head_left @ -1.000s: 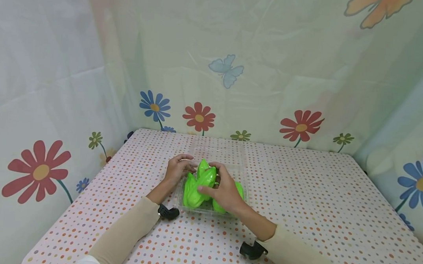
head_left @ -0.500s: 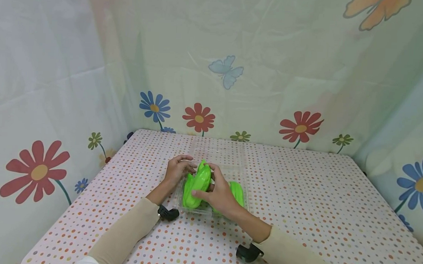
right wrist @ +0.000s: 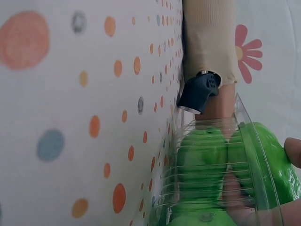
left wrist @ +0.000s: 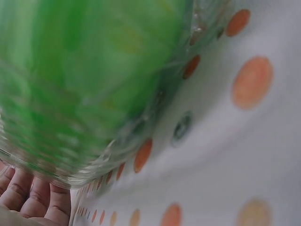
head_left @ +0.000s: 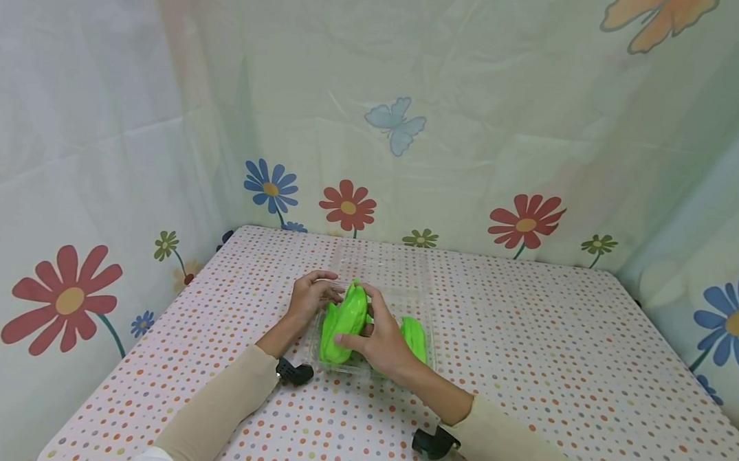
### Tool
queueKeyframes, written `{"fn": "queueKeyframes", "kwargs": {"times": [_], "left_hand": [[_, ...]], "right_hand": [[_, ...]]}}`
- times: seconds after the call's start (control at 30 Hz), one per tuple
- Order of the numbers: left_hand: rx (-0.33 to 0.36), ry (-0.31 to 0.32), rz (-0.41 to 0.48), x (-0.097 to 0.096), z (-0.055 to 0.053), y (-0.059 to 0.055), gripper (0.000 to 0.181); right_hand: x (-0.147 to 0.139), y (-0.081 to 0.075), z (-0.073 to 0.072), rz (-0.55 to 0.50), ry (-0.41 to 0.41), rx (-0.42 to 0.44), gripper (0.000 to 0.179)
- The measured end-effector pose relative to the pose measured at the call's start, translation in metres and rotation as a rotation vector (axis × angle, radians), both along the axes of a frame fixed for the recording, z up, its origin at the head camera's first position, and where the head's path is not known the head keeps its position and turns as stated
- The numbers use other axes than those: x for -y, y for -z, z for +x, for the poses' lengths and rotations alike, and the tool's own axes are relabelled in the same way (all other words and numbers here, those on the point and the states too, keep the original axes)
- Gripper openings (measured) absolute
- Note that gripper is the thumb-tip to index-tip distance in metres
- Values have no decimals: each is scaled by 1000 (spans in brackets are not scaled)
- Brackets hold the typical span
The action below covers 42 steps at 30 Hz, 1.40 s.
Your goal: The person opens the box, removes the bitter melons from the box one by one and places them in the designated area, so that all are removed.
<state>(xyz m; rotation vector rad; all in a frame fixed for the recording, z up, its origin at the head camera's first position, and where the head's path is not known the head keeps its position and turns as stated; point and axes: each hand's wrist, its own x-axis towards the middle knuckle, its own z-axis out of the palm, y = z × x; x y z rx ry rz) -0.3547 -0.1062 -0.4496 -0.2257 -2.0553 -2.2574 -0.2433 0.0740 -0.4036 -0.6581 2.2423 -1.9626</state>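
In the head view, a hinged clear plastic container (head_left: 339, 369) holds bright green, ridged vegetable-like pieces with pointed tips. My right hand (head_left: 385, 340) grips one such green piece (head_left: 352, 311) over the container's left part, thumb on the near side and fingers behind. Under and left of it is another green piece (head_left: 328, 328); a third green piece (head_left: 413, 335) lies at the right. My left hand (head_left: 307, 298) curls round the container's back left corner, its fingers (left wrist: 40, 197) against the wall in the left wrist view. Through the ribbed wall, the right wrist view shows green pieces (right wrist: 202, 160) inside.
The container's clear lid (head_left: 380, 264) lies folded back behind it. A dotted cloth (head_left: 513, 347) covers the table, with a flowered curtain (head_left: 459, 172) behind and at both sides. Black wrist cameras (head_left: 436, 442) hang below both forearms.
The right hand has shifted slightly left with the green piece, now over the left pieces, uncovering more of the right one. The left hand stays put.
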Motion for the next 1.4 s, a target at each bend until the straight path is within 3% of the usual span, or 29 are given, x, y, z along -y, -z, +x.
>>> {"fn": "queueKeyframes", "kwargs": {"times": [0.57, 0.83, 1.03, 1.27, 1.4], "left_hand": [[65, 31, 9, 4, -1, -2, 29], [33, 44, -7, 3, 17, -22, 26], [28, 48, -4, 2, 20, -25, 27], [6, -3, 16, 0, -1, 1, 34], [7, -5, 11, 0, 0, 1, 34]], "right_hand": [[-3, 1, -4, -36, 48, 27, 93], [-8, 1, -7, -65, 53, 17, 91], [-11, -1, -8, -36, 93, -11, 88], [-17, -5, -12, -54, 160, -15, 85], [-23, -7, -16, -84, 225, -20, 85]]}}
